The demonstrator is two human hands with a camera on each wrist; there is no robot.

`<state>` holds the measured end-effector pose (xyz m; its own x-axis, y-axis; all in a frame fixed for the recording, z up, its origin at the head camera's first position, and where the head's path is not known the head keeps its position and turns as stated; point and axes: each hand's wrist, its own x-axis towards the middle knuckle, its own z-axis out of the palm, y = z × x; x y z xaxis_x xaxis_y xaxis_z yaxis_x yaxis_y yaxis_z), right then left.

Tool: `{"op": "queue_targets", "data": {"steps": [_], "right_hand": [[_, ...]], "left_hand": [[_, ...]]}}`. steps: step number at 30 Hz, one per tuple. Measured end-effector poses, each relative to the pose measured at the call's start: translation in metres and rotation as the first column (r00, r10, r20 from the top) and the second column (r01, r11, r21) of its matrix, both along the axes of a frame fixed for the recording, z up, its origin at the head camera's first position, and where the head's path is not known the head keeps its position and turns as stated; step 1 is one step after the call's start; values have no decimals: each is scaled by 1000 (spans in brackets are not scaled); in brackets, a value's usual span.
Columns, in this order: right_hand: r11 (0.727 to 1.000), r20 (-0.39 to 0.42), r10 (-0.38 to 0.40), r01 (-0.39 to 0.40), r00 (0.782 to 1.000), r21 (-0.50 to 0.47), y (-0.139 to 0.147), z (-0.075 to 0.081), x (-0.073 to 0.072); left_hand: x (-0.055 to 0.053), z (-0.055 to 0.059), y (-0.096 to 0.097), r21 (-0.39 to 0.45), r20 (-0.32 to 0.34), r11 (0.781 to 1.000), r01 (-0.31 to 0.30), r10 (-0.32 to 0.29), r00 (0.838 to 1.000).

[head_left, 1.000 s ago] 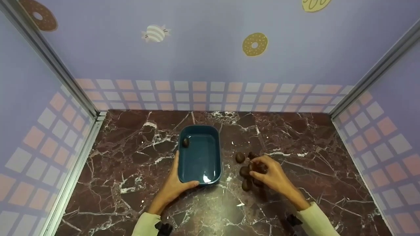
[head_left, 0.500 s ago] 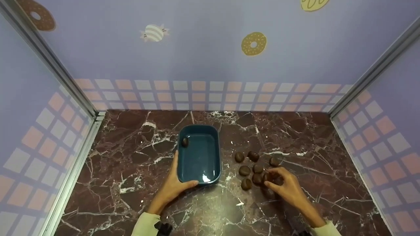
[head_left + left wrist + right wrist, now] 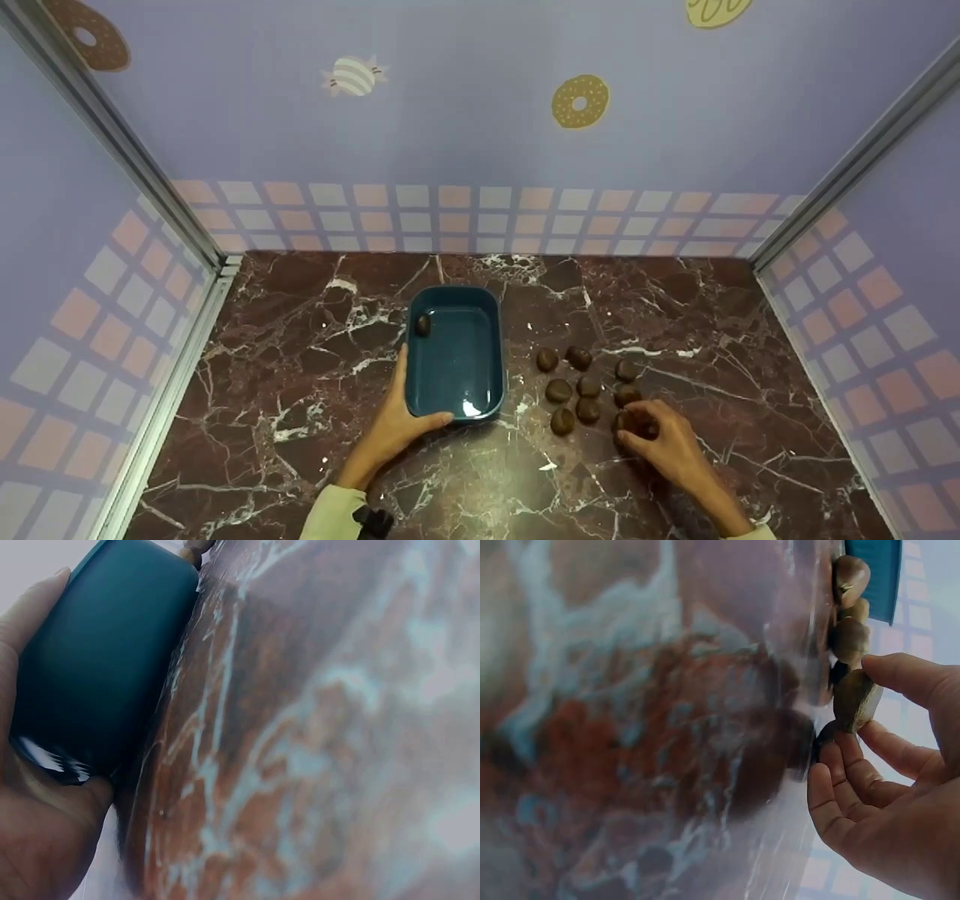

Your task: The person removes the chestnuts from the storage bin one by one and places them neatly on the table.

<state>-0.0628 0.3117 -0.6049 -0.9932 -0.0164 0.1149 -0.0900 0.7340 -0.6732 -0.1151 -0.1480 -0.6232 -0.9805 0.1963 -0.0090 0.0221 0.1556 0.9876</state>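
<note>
A deep teal rectangular dish (image 3: 456, 367) stands on the marble-patterned surface, with one chestnut (image 3: 423, 325) inside by its far left wall. My left hand (image 3: 394, 424) holds the dish at its near left corner, fingers along the side and thumb at the near rim. To the right of the dish, my right hand (image 3: 671, 446) pinches a brown chestnut (image 3: 853, 699) between thumb and fingers, low at the surface. Several loose chestnuts (image 3: 559, 390) lie spread in rough rows between the dish and this hand. One chestnut (image 3: 626, 394) sits just beyond the right fingertips.
Purple walls (image 3: 465, 135) with a checkered band enclose the back and both sides of the marbled tabletop (image 3: 315, 322). Metal strips (image 3: 180, 397) run along the side wall corners.
My right hand has moved right and nearer to me. Chestnuts that were bunched under it now lie spaced apart, some farther right. Left hand and dish have stayed still.
</note>
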Motion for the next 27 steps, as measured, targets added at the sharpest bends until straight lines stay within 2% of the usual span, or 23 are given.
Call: {"op": "queue_targets", "data": {"steps": [9, 13, 17, 21, 27], "right_hand": [[999, 33, 10, -11, 999, 30, 1, -3, 0], [998, 44, 15, -18, 999, 57, 2, 2, -1], [998, 19, 9, -10, 1000, 61, 4, 14, -4], [999, -34, 31, -30, 999, 39, 2, 27, -14], [993, -119, 110, -105, 987, 47, -12, 39, -40]], "left_hand": [[0, -1, 0, 7, -11, 1000, -4, 4, 1000], [0, 0, 1, 1, -15, 1000, -3, 3, 1000], [0, -1, 1, -10, -12, 1000, 2, -3, 1000], [-1, -1, 1, -11, -10, 1000, -3, 3, 1000], [0, 0, 0, -28, -3, 999, -16, 16, 1000]]}}
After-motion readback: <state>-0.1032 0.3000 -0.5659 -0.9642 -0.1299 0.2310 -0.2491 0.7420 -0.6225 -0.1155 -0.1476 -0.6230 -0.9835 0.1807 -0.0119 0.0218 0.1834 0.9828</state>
